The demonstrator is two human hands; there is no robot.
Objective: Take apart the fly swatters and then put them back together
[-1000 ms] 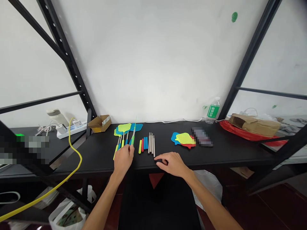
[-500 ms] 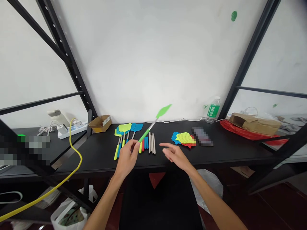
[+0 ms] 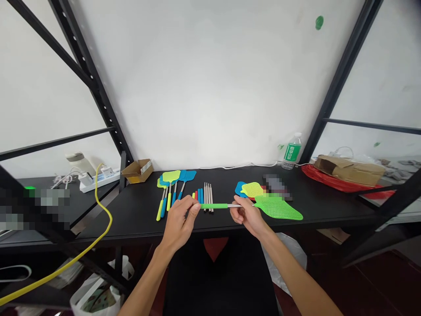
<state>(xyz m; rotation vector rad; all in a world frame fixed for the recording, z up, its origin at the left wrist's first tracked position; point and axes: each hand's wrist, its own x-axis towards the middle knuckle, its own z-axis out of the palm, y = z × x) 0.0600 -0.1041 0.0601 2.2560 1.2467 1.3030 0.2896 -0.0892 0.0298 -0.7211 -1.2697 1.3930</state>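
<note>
A green fly swatter lies level across both hands, its mesh head to the right. My left hand is closed on the end of its green grip. My right hand pinches the metal rod close to the head. Behind my left hand, several assembled swatters in yellow and blue lie on the black table. Loose coloured handles and metal rods lie side by side beyond the held grip. Past my right hand is a small pile of loose swatter heads, blue, yellow and red.
An open cardboard box stands at the back left. A water bottle and a blurred-out dark object are to the right. A yellow cable hangs at the left, near black rack posts. A black stool sits below.
The fly swatter has swung from tilted upward to level, with its head now at the right. My right hand, free before, has closed on its rod.
</note>
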